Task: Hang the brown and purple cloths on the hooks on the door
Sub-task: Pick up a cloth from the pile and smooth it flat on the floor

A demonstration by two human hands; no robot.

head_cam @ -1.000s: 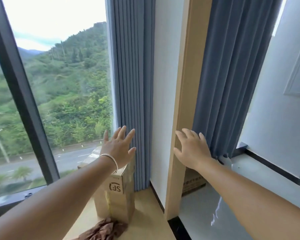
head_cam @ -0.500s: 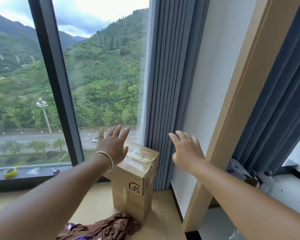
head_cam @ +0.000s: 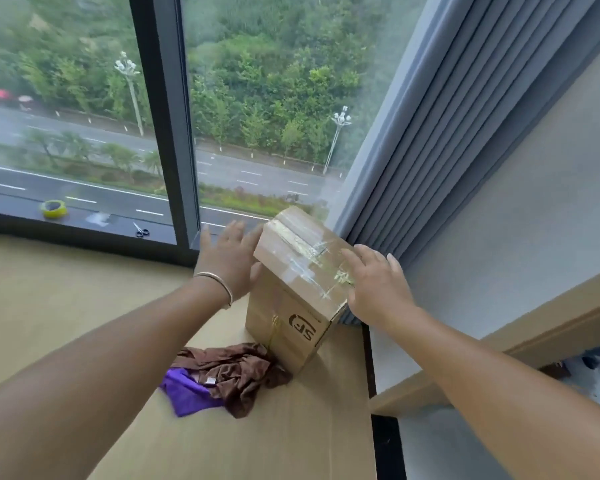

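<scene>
Two cloths lie bunched on the tabletop (head_cam: 66,306) against the cardboard box (head_cam: 291,306): brown cloth (head_cam: 236,368) overlapping purple cloth (head_cam: 187,393). Left hand (head_cam: 229,261) and right hand (head_cam: 374,285) hover spread, holding nothing. Best to lower one hand and pinch the brown cloth first, lifting it clear of the purple.

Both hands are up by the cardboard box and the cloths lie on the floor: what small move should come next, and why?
Probably lower the left hand to the brown cloth lying over the purple cloth. Both hands, right hand included, are open and hold nothing; neither cloth is picked up yet.
</scene>
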